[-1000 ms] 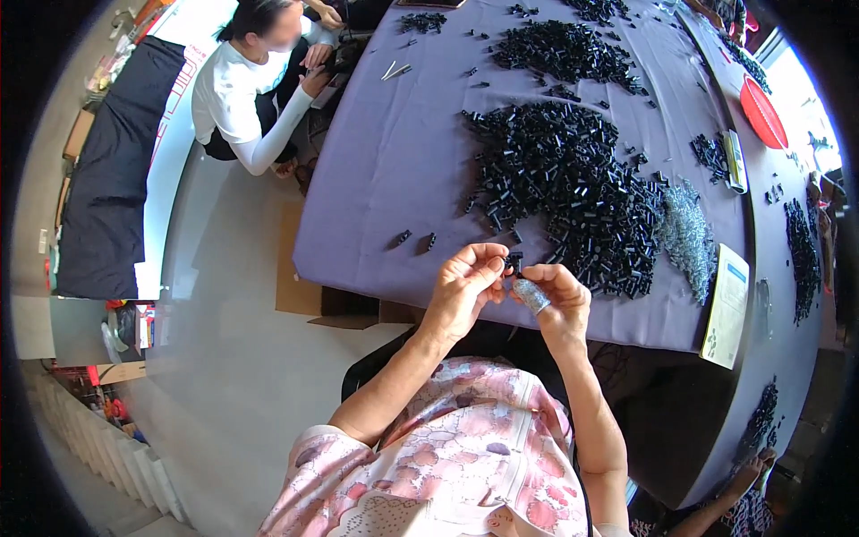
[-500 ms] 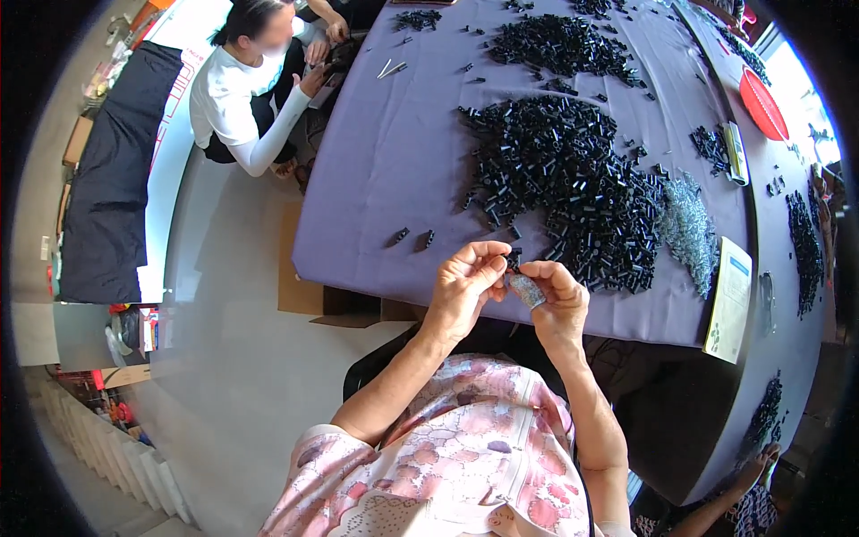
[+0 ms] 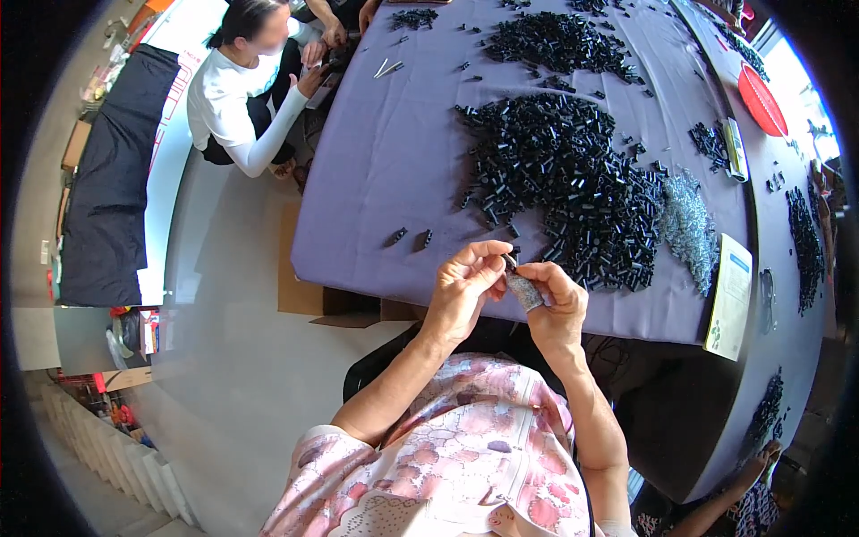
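Note:
Just over the front edge of the cloth-covered table, my two hands meet at the fingertips. Between them is a small black plastic part, mostly hidden by the fingers. My left hand pinches it between thumb and index finger. From the other side my right hand closes on it, fingers curled. A grey speckled wrap sits where my right thumb lies. Beyond my hands spreads a large pile of black plastic parts. A pile of small clear pieces adjoins its right side.
Two loose black parts lie left of my hands. A pale booklet rests at the right, with a red basket farther back. Another black pile is at the far side. A person in white sits at the left edge; another person's hand shows lower right.
My fingers have shifted slightly around the black part, and less of it shows now. The piles have stayed as they were.

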Demonstrator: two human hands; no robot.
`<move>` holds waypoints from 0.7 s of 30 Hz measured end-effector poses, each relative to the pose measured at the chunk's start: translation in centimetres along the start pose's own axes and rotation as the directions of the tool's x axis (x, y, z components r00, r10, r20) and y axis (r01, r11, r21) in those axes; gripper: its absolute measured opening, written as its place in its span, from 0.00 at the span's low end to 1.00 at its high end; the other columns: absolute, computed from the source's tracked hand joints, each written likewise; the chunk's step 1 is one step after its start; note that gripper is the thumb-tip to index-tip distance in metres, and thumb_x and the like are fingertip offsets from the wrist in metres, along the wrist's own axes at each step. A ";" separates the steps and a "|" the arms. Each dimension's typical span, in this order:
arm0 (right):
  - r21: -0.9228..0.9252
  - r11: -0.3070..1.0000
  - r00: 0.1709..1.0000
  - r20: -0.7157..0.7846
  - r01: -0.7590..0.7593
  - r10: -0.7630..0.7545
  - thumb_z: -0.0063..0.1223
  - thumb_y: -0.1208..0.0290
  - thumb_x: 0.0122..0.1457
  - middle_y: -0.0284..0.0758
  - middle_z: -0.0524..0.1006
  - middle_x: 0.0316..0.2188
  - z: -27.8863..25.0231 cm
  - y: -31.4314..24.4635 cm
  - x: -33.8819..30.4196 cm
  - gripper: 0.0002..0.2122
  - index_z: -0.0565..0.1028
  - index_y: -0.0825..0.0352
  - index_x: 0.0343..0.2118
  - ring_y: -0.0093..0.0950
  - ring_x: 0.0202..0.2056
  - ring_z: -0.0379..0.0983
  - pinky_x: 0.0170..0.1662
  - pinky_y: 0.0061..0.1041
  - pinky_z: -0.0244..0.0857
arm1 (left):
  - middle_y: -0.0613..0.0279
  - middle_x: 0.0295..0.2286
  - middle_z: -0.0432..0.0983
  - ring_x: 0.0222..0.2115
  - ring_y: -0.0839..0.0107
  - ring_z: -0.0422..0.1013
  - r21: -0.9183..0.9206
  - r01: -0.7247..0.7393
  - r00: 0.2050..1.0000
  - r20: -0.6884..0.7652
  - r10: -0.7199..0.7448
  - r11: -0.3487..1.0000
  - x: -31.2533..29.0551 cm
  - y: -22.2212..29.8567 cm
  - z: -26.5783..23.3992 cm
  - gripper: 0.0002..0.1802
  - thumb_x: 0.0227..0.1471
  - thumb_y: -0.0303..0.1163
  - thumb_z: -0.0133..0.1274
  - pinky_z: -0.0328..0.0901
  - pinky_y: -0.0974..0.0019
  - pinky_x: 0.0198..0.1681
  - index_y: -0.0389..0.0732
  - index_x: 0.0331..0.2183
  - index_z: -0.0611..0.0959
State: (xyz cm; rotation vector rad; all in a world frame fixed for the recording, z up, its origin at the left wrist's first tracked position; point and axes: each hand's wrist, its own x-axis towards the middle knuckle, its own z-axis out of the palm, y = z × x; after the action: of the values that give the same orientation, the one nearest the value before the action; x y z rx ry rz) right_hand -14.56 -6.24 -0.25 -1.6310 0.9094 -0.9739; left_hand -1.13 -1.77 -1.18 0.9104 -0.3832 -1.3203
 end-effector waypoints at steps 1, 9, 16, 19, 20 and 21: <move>0.000 1.000 1.000 0.000 0.000 0.000 0.53 0.91 0.45 0.36 0.78 0.29 0.0 -0.1 0.0 0.12 0.75 0.70 0.33 0.24 0.32 0.76 0.37 0.20 0.69 | 0.70 0.24 0.72 0.22 0.81 0.67 -0.013 -0.006 1.000 0.010 0.006 1.000 0.0 0.0 0.0 0.10 0.54 0.25 0.51 0.62 0.77 0.27 0.40 0.40 0.80; -0.094 0.993 0.998 -0.004 0.065 -0.066 0.52 0.92 0.42 0.37 0.78 0.29 0.0 0.0 0.2 0.13 0.75 0.70 0.32 0.28 0.32 0.77 0.36 0.22 0.69 | 0.68 0.25 0.74 0.23 0.81 0.68 0.064 -0.040 0.998 -0.045 0.043 0.997 -0.1 0.0 0.2 0.09 0.53 0.25 0.52 0.64 0.76 0.27 0.38 0.39 0.80; -0.171 0.973 0.988 0.032 0.153 -0.150 0.48 0.93 0.38 0.39 0.77 0.28 -0.3 -0.9 1.0 0.15 0.74 0.70 0.31 0.34 0.31 0.76 0.34 0.25 0.69 | 0.68 0.25 0.76 0.22 0.81 0.69 0.175 -0.114 0.989 -0.070 0.128 0.978 0.1 0.1 0.3 0.09 0.53 0.25 0.53 0.65 0.76 0.27 0.36 0.38 0.81; -0.217 0.956 0.981 0.062 0.196 -0.186 0.48 0.92 0.36 0.39 0.76 0.28 -0.4 -1.1 1.3 0.16 0.74 0.69 0.31 0.37 0.31 0.76 0.34 0.26 0.69 | 0.68 0.25 0.76 0.22 0.82 0.68 0.173 -0.120 0.989 -0.068 0.134 0.978 0.2 0.2 0.3 0.09 0.53 0.25 0.53 0.65 0.77 0.27 0.36 0.38 0.81; -0.222 0.953 0.978 0.076 0.206 -0.193 0.48 0.92 0.36 0.39 0.76 0.29 -0.4 -1.2 1.4 0.17 0.73 0.69 0.32 0.38 0.31 0.76 0.34 0.27 0.69 | 0.68 0.25 0.76 0.22 0.82 0.68 0.173 -0.120 0.989 -0.069 0.134 0.977 0.3 0.2 0.2 0.09 0.53 0.25 0.53 0.65 0.77 0.27 0.36 0.38 0.81; -0.227 0.950 0.976 0.090 0.216 -0.200 0.48 0.92 0.36 0.39 0.76 0.29 -0.5 -1.2 1.4 0.17 0.73 0.69 0.32 0.38 0.32 0.75 0.34 0.27 0.69 | 0.68 0.25 0.76 0.22 0.82 0.68 0.188 -0.129 0.988 -0.063 0.143 0.974 0.3 0.2 0.2 0.09 0.53 0.25 0.53 0.65 0.77 0.27 0.35 0.38 0.81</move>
State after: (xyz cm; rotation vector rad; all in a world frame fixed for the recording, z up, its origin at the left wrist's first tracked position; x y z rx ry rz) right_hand -14.29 -7.41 1.21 -1.9819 0.8447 -0.9757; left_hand -1.06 -2.12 -0.91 1.0660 -0.5058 -1.1342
